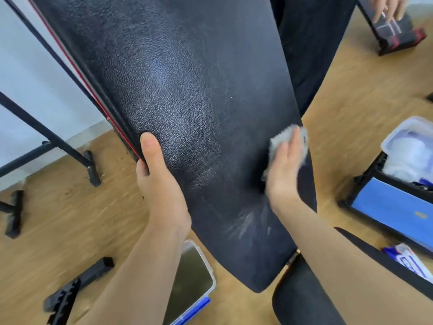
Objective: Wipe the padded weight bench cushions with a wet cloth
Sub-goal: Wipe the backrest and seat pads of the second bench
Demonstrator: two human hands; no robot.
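Two hands are seen against a long black back cushion (187, 102), which is tilted upward across the middle of the view. Its left edge is gripped by the left hand (159, 181), the thumb laid flat on the padded face and the fingers curled behind. A grey cloth (278, 141) is pressed flat to the cushion near its right edge by the right hand (284, 170), whose fingers are spread over it; the hand is blurred. A second black cushion (304, 299) lies just below. A clear plastic tub (199, 277) stands on the wooden floor (58, 219) under the left forearm.
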